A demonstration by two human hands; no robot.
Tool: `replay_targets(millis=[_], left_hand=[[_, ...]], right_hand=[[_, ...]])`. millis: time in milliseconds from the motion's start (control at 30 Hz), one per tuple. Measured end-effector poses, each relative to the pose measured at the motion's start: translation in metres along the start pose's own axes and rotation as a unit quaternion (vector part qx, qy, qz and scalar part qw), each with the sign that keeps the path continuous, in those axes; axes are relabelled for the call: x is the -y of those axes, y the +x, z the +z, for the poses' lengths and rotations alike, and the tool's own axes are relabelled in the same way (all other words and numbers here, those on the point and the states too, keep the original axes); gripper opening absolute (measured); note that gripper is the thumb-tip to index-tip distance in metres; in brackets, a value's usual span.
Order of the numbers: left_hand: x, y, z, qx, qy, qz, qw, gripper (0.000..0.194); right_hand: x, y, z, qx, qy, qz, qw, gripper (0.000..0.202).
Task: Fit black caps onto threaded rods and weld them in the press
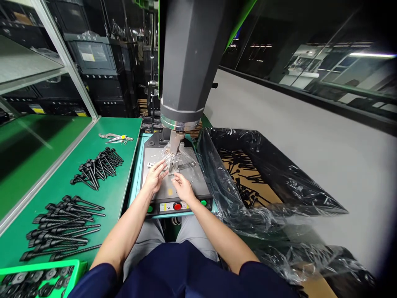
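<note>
My left hand [155, 178] is at the left side of a metal fixture [174, 164] on the machine's grey plate, its fingers stretched toward the fixture and slightly apart. My right hand [184, 188] hovers just in front of the fixture on the right, fingers loosely bent and nothing visible in them. Clear plastic film [186, 158] surrounds the fixture. Straight above it, the narrow metal tip [176, 142] of the large grey press head [189, 58] points down. Whether a part sits in the fixture is hard to make out.
Black bolt-like parts with ribbed shafts [66, 223] lie in piles on the green table at left, near pliers [113, 136]. A green bin [79, 269] holds black pieces. At right stands a plastic-lined box [269, 165] of black parts. Buttons, one a red button [177, 206], line the machine's front.
</note>
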State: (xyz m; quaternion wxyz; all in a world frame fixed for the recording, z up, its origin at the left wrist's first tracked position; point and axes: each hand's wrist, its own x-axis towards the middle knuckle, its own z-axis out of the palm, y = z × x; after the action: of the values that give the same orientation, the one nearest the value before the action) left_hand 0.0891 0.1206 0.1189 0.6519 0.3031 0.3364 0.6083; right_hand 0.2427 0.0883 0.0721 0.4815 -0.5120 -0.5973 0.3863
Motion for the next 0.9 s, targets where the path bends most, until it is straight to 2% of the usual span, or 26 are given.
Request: replay_targets(millis=[233, 433, 533, 700, 800, 900], left_hand=[[-0.008, 0.021, 0.012, -0.031, 0.009, 0.053, 0.998, 0.043], [-0.019, 0.026, 0.021, -0.007, 0.015, 0.064, 0.998, 0.038], [-0.021, 0.028, 0.023, -0.004, 0.016, 0.072, 0.997, 0.036], [-0.023, 0.032, 0.025, -0.015, 0.020, 0.069, 0.997, 0.036], [-0.025, 0.030, 0.025, -0.028, 0.016, 0.068, 0.997, 0.035], [-0.026, 0.025, 0.022, -0.040, 0.027, 0.070, 0.996, 0.034]], right_hand=[[0.017, 0.047, 0.004, -0.076, -0.064, -0.048, 0.994, 0.038], [0.030, 0.080, -0.007, -0.184, -0.168, -0.114, 0.962, 0.036], [0.037, 0.101, -0.011, -0.163, -0.209, -0.136, 0.955, 0.036], [0.046, 0.127, -0.015, -0.091, -0.216, -0.138, 0.962, 0.017], [0.051, 0.122, -0.020, -0.101, -0.198, -0.161, 0.962, 0.015], [0.051, 0.097, -0.026, -0.113, -0.163, -0.155, 0.968, 0.020]])
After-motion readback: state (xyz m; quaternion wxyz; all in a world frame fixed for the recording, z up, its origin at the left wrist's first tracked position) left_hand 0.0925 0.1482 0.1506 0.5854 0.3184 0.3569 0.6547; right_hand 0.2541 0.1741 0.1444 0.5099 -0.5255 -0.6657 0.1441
